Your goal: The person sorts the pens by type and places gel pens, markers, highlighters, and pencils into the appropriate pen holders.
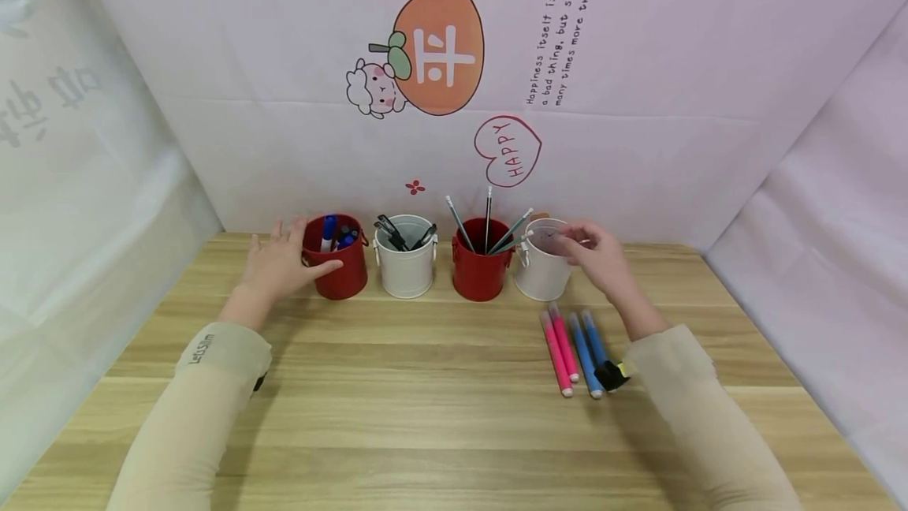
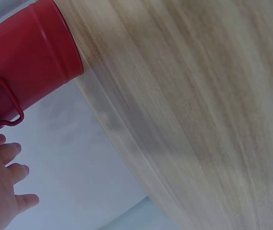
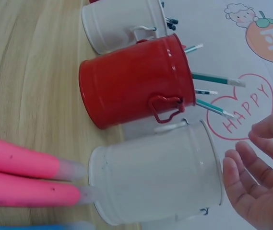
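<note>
My left hand (image 1: pixel 280 262) spreads its fingers beside the leftmost red bucket (image 1: pixel 342 274), its thumb across the bucket's front. In the left wrist view, the fingers (image 2: pixel 18 172) stretch out past the bucket's wire handle (image 2: pixel 12 103). Blue-capped markers (image 1: pixel 329 233) stand in that bucket. My right hand (image 1: pixel 599 259) hovers at the rim of the rightmost white bucket (image 1: pixel 542 274), fingers loosely bent. From the right wrist, those fingers (image 3: pixel 251 163) show just beyond the rim with nothing between them. What lies inside this bucket is unclear.
Between these stand a white bucket (image 1: pixel 406 270) with black pens (image 1: pixel 392 233) and a red bucket (image 1: pixel 479 274) holding several pencils (image 1: pixel 488 219). Pink markers (image 1: pixel 560 349) and blue markers (image 1: pixel 585 353) lie before the right bucket. A printed cloth (image 1: pixel 298 140) hangs behind.
</note>
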`<state>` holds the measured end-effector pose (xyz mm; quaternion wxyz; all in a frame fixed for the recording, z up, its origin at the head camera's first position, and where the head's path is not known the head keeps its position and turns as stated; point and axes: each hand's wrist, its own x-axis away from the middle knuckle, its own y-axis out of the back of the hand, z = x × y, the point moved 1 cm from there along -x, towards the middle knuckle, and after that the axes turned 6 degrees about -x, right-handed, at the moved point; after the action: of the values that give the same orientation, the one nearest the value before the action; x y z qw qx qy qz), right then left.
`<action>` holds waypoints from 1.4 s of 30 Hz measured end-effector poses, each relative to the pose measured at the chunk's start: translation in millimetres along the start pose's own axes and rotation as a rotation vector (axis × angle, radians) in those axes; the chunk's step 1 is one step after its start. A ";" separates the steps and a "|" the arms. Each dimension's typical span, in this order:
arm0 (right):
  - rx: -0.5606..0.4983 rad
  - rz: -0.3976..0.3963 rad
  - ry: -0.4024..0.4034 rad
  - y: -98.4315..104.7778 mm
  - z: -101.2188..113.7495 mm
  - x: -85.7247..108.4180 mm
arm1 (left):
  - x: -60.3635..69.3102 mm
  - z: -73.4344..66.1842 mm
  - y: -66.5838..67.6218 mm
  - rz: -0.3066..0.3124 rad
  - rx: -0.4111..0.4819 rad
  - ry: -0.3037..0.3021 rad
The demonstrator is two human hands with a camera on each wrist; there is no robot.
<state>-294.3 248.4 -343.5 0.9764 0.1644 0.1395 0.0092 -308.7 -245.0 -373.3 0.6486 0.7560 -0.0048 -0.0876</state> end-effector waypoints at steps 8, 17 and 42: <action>-0.019 0.068 -0.099 21.1 -3.7 12.3 | -5.1 -4.4 -0.8 0.006 0.000 -0.005; 0.001 0.160 -0.175 34.5 -14.0 21.7 | -4.8 -5.1 2.8 0.011 -0.011 -0.003; 0.083 0.391 -0.330 58.4 -60.6 45.7 | 0.5 -0.3 0.6 -0.002 -0.011 0.001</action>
<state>-265.5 325.8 -391.9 0.9581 0.2275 -0.0560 0.1650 -308.1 -244.9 -372.7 0.6525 0.7526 -0.0034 -0.0882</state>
